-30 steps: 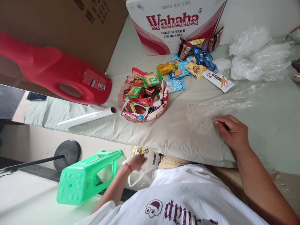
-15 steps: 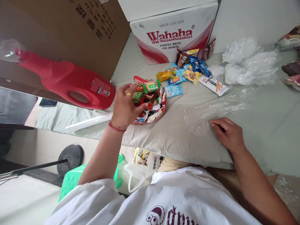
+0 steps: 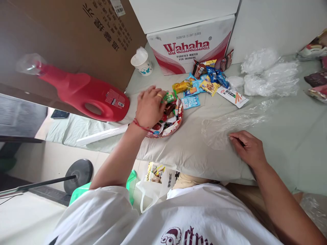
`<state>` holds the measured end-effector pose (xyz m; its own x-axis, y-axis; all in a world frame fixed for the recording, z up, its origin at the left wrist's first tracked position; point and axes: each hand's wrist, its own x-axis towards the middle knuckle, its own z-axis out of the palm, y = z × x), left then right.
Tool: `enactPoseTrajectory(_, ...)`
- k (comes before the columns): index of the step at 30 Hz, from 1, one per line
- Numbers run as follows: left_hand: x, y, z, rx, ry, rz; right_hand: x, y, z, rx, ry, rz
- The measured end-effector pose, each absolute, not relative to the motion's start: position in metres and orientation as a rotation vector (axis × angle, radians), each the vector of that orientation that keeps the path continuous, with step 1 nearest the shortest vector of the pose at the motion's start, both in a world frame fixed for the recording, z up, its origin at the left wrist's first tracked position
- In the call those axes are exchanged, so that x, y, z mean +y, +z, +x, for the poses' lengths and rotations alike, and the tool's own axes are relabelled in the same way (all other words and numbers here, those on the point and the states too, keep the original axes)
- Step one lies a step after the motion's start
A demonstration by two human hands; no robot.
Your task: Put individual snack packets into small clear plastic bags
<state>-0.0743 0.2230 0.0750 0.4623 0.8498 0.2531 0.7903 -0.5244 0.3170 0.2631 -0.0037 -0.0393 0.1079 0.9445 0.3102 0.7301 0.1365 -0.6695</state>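
My left hand [image 3: 150,108] lies palm down over the left side of a round bowl [image 3: 176,126] full of wrapped snacks. Its fingers are together and curled over the packets; what they grip is hidden beneath them. A green packet [image 3: 170,97] shows beside the fingertips. To the right, my right hand [image 3: 247,148] rests on the cloth, thumb and forefinger pinching the edge of a flat clear plastic bag [image 3: 217,127]. Behind the bowl lie loose snacks, among them a yellow packet [image 3: 209,85], a light blue packet [image 3: 191,101] and a long white packet [image 3: 233,96].
A red jug [image 3: 92,97] and a paper cup [image 3: 141,63] stand at the left. At the back is a Wahaha carton [image 3: 191,47]. Crumpled clear plastic [image 3: 273,76] lies at right, with more packets [image 3: 316,80] beyond. A white roll [image 3: 102,134] lies near the left edge.
My left hand has moved right and turned further over the bowl, covering the red and green packets at its left. The paper cup has come into sight. My right hand keeps its pinch.
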Motion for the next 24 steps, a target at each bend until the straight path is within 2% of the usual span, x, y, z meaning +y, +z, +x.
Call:
enactPoseTrajectory(3,0.212,0.076,-0.073,1.376,0.786,2.523,-0.005,-0.039,0.264,-1.678,0.380,-1.641)
enactPoseTrajectory(5,0.183,0.077,-0.080,1.363,1.045,2.563,-0.005,-0.040,0.264,-1.673,0.379,-1.647)
enactPoseTrajectory(7,0.144,0.068,-0.086,1.315,1.158,2.623,-0.005,-0.041,0.264,-1.665,0.369,-1.644)
enactPoseTrajectory(9,0.109,0.046,-0.089,1.301,0.951,2.698,-0.005,-0.041,0.264,-1.657,0.362,-1.636)
enactPoseTrajectory(11,0.089,0.018,-0.087,1.540,0.822,2.741,-0.004,-0.040,0.264,-1.654,0.363,-1.629)
enactPoseTrajectory(16,0.093,-0.027,-0.082,1.765,0.890,2.705,-0.004,-0.037,0.264,-1.672,0.350,-1.617)
enactPoseTrajectory(20,0.102,-0.019,-0.086,1.552,0.953,2.905,-0.004,-0.037,0.265,-1.677,0.330,-1.592)
enactPoseTrajectory(24,0.097,0.011,-0.085,1.183,1.081,3.054,-0.003,-0.040,0.265,-1.672,0.340,-1.584)
